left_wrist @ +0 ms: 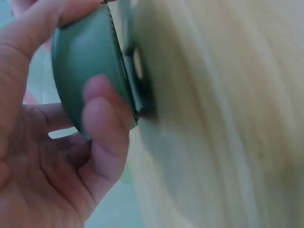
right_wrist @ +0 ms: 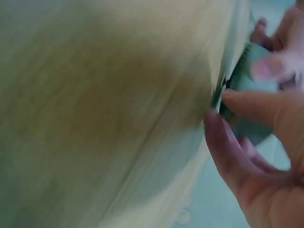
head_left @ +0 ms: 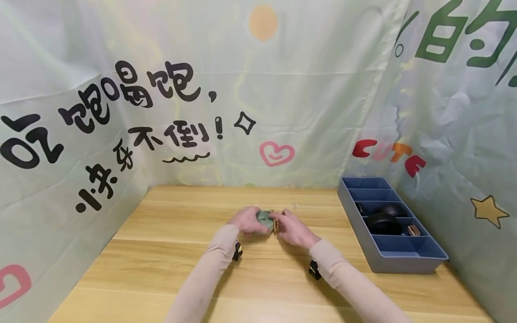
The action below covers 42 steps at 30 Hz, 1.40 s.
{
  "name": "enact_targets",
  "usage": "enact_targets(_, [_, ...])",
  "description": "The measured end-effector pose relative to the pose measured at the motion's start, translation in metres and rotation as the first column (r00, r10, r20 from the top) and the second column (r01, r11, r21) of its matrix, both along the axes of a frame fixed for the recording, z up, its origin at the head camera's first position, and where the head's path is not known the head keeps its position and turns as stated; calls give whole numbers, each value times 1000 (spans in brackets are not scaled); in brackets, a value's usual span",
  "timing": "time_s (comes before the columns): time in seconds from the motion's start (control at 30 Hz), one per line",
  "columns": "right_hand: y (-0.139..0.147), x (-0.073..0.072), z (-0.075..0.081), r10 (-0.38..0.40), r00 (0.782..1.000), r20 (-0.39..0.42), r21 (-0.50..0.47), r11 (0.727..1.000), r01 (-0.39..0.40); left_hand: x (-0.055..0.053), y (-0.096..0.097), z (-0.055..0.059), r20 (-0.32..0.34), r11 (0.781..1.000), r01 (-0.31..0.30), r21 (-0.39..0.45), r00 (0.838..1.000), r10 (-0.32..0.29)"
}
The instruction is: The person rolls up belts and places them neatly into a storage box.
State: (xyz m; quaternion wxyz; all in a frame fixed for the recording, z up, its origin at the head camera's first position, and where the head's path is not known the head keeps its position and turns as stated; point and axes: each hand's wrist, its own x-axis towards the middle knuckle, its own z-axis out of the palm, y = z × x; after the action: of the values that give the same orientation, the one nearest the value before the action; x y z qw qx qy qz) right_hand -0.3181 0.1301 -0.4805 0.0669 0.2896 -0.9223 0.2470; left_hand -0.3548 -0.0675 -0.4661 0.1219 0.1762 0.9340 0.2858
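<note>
A rolled-up green belt [head_left: 265,218] is held low over the wooden table, its coil facing up in the head view. My left hand [head_left: 247,220] grips the coil from the left, with thumb and fingers curled round its smooth outer side, as the left wrist view shows the belt [left_wrist: 85,66]. A gold-coloured buckle [head_left: 276,225] sits at the coil's right edge. There my right hand [head_left: 295,229] pinches the belt's buckle end between thumb and fingers. In the blurred right wrist view, fingertips partly cover the belt [right_wrist: 256,128].
A blue-grey divided box [head_left: 408,264] stands at the table's right. Black rolled belts [head_left: 383,224] lie in its middle compartments, with a gold-coloured buckle [head_left: 414,230] beside them. Printed cloth [head_left: 315,112] hangs behind the table [head_left: 181,255] and along both sides.
</note>
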Motion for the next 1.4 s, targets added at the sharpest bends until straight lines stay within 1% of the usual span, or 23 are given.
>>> enact_targets(0.1, [-1,1,1,-14,995,-99,7,1000,15,-1,1,4,12,999,10,37,1000,-11])
enact_targets(0.2, [-1,2,5,-45,986,-158,48,997,53,0,2,6,22,995,33,91,999,-35])
enact_targets(0.27, [2,4,9,-52,985,-165,91,994,68,0,5,7,21,992,52,114,998,-54])
enact_targets(0.37, [8,9,18,-51,989,-137,123,990,68,1,11,9,19,986,83,142,996,-86])
enact_targets(0.43, [15,11,26,-43,992,-122,108,993,57,1,17,11,23,980,101,172,994,-107])
enact_targets(0.5, [22,12,35,-30,989,-143,107,993,45,2,25,12,37,970,114,213,992,-124])
enact_targets(0.57, [31,12,44,-17,982,-186,131,990,42,3,33,13,53,960,119,252,989,-137])
enact_targets(0.67, [46,13,55,-1,971,-240,179,983,46,6,48,13,66,946,114,304,988,-141])
enact_targets(0.77, [62,15,65,7,974,-226,194,980,38,13,64,16,53,936,112,334,989,-137])
enact_targets(0.9, [87,22,81,-18,990,-143,200,979,46,23,86,24,28,922,132,363,988,-153])
enact_targets(0.97, [101,26,89,-35,995,-92,194,980,53,29,96,29,25,921,147,361,986,-167])
enact_targets(1.03, [115,30,97,-45,997,-65,190,980,57,34,106,34,8,921,167,351,983,-181])
enact_targets(1.07, [121,32,102,-53,998,-46,188,980,61,36,111,35,-8,923,181,340,982,-189])
enact_targets(1.13, [135,35,109,-58,998,-10,186,981,59,39,121,36,-74,933,215,288,977,-202])
enact_targets(1.17, [141,38,113,-59,998,9,189,980,57,41,127,36,-110,937,234,258,971,-212])
enact_targets(1.23, [156,43,119,-64,997,48,202,978,53,46,139,35,-186,942,274,192,953,-239])
enact_targets(1.3, [170,49,124,-59,995,75,211,977,42,51,150,34,-248,943,310,120,929,-274])
enact_targets(1.33, [178,51,125,-59,995,81,220,975,40,54,156,34,-264,940,329,95,918,-295])
enact_targets(1.4, [193,57,129,-75,993,88,239,970,52,59,165,33,-273,931,360,64,903,-331])
